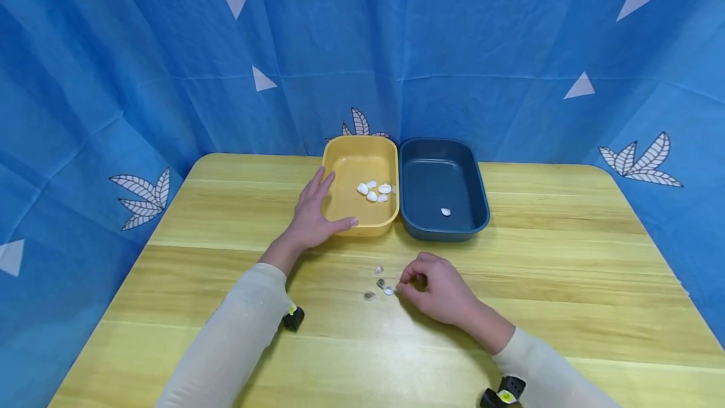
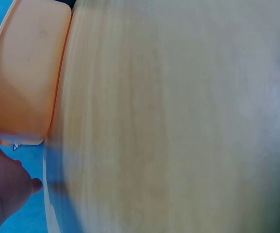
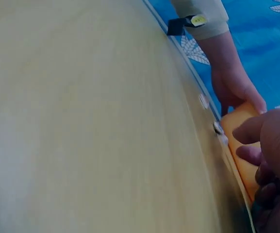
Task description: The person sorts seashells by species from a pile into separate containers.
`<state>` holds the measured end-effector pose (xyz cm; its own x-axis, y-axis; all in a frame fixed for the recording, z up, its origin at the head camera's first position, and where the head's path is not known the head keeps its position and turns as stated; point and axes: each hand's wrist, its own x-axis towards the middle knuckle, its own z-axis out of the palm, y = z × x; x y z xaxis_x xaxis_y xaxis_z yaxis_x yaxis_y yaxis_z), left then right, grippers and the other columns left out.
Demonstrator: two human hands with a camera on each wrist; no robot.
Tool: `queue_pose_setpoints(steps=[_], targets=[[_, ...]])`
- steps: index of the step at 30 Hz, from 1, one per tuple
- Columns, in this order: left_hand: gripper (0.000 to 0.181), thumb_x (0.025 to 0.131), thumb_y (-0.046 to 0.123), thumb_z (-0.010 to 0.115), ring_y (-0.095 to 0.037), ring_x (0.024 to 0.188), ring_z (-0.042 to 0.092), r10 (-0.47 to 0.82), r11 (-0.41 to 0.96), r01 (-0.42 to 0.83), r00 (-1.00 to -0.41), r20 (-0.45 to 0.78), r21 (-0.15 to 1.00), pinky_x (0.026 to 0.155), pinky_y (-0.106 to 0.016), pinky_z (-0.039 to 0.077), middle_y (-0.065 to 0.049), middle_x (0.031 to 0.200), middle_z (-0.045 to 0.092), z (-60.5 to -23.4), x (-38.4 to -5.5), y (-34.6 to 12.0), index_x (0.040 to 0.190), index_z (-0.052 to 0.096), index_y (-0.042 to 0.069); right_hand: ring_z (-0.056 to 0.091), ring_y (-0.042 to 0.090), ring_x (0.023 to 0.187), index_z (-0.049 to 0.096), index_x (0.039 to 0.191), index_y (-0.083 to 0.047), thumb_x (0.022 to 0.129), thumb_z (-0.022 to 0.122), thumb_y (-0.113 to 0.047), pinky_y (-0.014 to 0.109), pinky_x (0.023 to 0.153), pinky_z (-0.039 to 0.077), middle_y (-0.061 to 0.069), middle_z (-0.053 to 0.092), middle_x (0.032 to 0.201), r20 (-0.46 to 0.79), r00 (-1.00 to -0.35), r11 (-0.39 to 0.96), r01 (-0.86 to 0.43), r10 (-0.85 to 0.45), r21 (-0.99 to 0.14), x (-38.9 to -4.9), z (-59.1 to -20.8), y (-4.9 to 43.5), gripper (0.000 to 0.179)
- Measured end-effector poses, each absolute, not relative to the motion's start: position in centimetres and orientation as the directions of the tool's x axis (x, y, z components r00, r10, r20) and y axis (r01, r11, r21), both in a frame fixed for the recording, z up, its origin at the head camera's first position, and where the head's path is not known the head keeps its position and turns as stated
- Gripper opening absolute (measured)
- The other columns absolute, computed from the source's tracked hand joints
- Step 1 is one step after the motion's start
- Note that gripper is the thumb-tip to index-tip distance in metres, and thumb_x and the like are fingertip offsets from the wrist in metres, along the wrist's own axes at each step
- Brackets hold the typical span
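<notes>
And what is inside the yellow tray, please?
Inside the yellow tray, several small white pieces lie toward the right. The left hand covers part of the near left corner; anything behind it is hidden.

Yellow tray (image 1: 354,167), white-triangled blue curtain (image 1: 481,36)

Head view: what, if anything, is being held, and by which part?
The left grip rests spread at the near-left rim of the yellow tray, not clearly clasping; the right grip shows nothing held.
</notes>
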<state>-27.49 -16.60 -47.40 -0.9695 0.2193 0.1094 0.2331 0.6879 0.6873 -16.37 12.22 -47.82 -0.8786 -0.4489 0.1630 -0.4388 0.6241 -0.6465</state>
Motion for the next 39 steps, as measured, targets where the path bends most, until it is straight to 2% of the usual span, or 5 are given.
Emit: queue_pose_setpoints(steps=[5,12,27,35,39], targets=[[0.112,0.075,0.064,0.077,-0.037,0.149,0.003,0.22,0.689,0.238,-0.969,0.116,0.684,0.112,-0.065,0.012,0.006,0.167,-0.002,-47.3,-27.4,-16.6,0.161,0.02,0.021,0.046,0.008,0.068,0.073,0.089,-0.022,0.08,0.085,-0.019,0.027,0.061,0.041,-0.009,0.05,0.075,0.188,-0.831,0.542,-0.496,-0.524,-0.678,-16.2,-48.0,11.7,0.015],[0.111,0.076,0.06,0.079,-0.036,0.15,0.003,0.218,0.689,0.232,-0.97,0.109,0.687,0.113,-0.064,0.012,0.007,0.167,-0.003,-47.2,-27.3,-16.6,0.162,0.019,0.022,0.048,0.007,0.07,0.074,0.091,-0.021,0.083,0.083,-0.017,0.027,0.062,0.042,-0.01,0.052,0.076,0.19,-0.8,0.527,-0.533,-0.569,-0.662,-16.1,-48.3,11.4,0.013],[0.112,0.075,0.063,0.078,-0.035,0.15,0.003,0.218,0.693,0.234,-0.97,0.112,0.682,0.113,-0.064,0.012,0.008,0.167,-0.004,-47.4,-27.4,-16.7,0.161,0.02,0.02,0.046,0.006,0.067,0.074,0.09,-0.022,0.08,0.086,-0.025,0.026,0.061,0.041,-0.011,0.051,0.075,0.215,-0.814,0.551,-0.535,-0.54,-0.64,-15.9,-48.5,10.6,0.015],[0.111,0.076,0.064,0.077,-0.035,0.15,0.003,0.218,0.698,0.229,-0.971,0.103,0.679,0.113,-0.063,0.012,0.01,0.166,-0.004,-47.3,-27.4,-16.6,0.162,0.019,0.022,0.047,0.005,0.069,0.074,0.09,-0.022,0.087,0.08,-0.021,0.026,0.062,0.043,-0.014,0.051,0.076,0.223,-0.791,0.533,-0.562,-0.57,-0.632,-15.9,-48.6,10.4,0.006],[0.111,0.076,0.063,0.077,-0.036,0.15,0.003,0.225,0.701,0.234,-0.969,0.102,0.674,0.113,-0.064,0.011,0.01,0.166,-0.005,-47.2,-27.4,-16.6,0.162,0.02,0.021,0.047,0.005,0.066,0.072,0.081,-0.025,0.09,0.077,-0.023,0.026,0.06,0.043,-0.016,0.05,0.073,0.231,-0.819,0.562,-0.538,-0.525,-0.628,-16.0,-48.5,10.7,0.011]])
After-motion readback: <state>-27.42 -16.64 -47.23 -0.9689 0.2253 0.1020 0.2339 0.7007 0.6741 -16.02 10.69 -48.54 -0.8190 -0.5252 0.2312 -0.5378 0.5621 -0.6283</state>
